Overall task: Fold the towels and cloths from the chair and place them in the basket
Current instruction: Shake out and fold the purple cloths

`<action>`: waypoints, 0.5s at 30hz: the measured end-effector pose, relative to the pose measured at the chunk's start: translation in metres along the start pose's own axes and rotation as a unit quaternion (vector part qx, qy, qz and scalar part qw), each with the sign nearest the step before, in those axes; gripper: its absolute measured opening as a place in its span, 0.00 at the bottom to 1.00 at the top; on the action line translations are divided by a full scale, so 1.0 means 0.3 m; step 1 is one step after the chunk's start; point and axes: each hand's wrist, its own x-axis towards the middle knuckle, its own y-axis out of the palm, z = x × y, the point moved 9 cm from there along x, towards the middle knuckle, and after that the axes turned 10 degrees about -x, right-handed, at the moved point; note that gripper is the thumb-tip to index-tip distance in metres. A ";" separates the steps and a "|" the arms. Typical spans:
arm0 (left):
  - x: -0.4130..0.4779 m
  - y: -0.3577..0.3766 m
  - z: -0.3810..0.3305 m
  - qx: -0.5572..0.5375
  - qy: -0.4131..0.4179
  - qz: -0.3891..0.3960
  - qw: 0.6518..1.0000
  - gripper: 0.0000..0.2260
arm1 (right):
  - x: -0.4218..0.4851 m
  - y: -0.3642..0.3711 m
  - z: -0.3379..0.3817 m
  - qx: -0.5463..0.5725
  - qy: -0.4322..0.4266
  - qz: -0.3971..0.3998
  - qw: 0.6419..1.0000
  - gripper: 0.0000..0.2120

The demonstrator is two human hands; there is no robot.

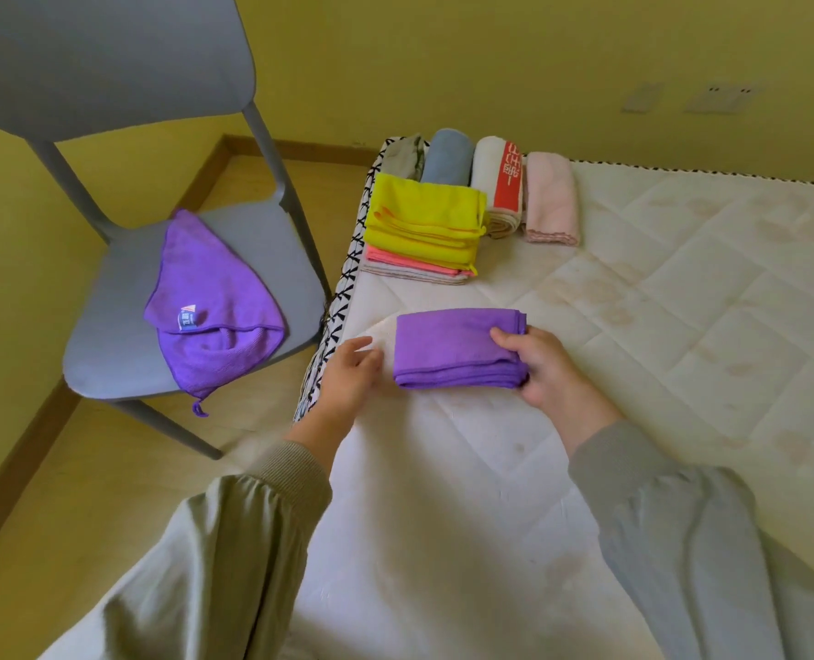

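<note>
Head view, one frame.

Folded purple cloth (452, 345): lies flat on the mattress (657, 302), near its left edge, folded into a thick rectangle with the layered edges facing the person.

Right hand (538, 369): grasps the right end of the folded purple cloth, thumb on top, fingers curled around the end.

Left hand (350, 373): released, fingers relaxed and holding nothing. It sits just beside the cloth's left edge. Contact with the cloth cannot be told.

Both arms are in grey-green sleeves (262, 516).

Chair (110, 64): grey, stands on the floor to the left of the mattress. A second purple cloth (210, 297) lies loose and unfolded on the seat. It shows a small label (187, 319), and one corner with a loop hangs over the seat's front edge.

Stack beyond the folded cloth, at the mattress's left edge: yellow cloths (424, 216) on top, a coral-pink cloth (405, 262) under them, a beige one (410, 274) at the bottom.

Row behind the stack, left to right, side by side:
- grey-green towel (407, 152)
- blue-grey towel (448, 157)
- white towel with a red band (495, 183)
- pale pink towel (550, 197)

The stack partly covers the first two.
</note>
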 end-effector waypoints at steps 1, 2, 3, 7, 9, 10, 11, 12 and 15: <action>0.026 0.027 -0.029 0.113 0.055 0.013 0.992 0.15 | 0.023 -0.039 0.046 -0.013 -0.011 -0.031 0.999 0.06; 0.047 0.076 -0.054 0.233 0.108 0.035 0.966 0.17 | 0.053 -0.083 0.094 -0.034 -0.026 -0.063 0.997 0.07; 0.070 0.135 -0.070 0.336 0.144 0.057 0.929 0.19 | 0.083 -0.122 0.148 -0.055 -0.044 -0.091 0.993 0.09; 0.129 0.248 -0.007 0.538 0.096 0.062 0.835 0.26 | 0.152 -0.223 0.328 -0.142 -0.117 -0.181 0.966 0.14; 0.122 0.268 0.008 0.574 0.121 0.018 0.810 0.29 | 0.197 -0.260 0.375 -0.156 -0.133 -0.196 0.959 0.14; 0.110 0.269 0.010 0.579 0.137 0.000 0.803 0.29 | 0.221 -0.276 0.384 -0.140 -0.131 -0.184 0.964 0.14; 0.108 0.269 0.011 0.585 0.149 -0.011 0.797 0.30 | 0.250 -0.291 0.388 -0.106 -0.127 -0.163 0.973 0.13; 0.114 0.269 0.013 0.587 0.155 -0.016 0.795 0.30 | 0.285 -0.307 0.388 -0.064 -0.119 -0.137 0.981 0.11; 0.126 0.272 0.012 0.586 0.171 -0.026 0.792 0.30 | 0.385 -0.337 0.340 0.019 -0.048 -0.073 0.996 0.08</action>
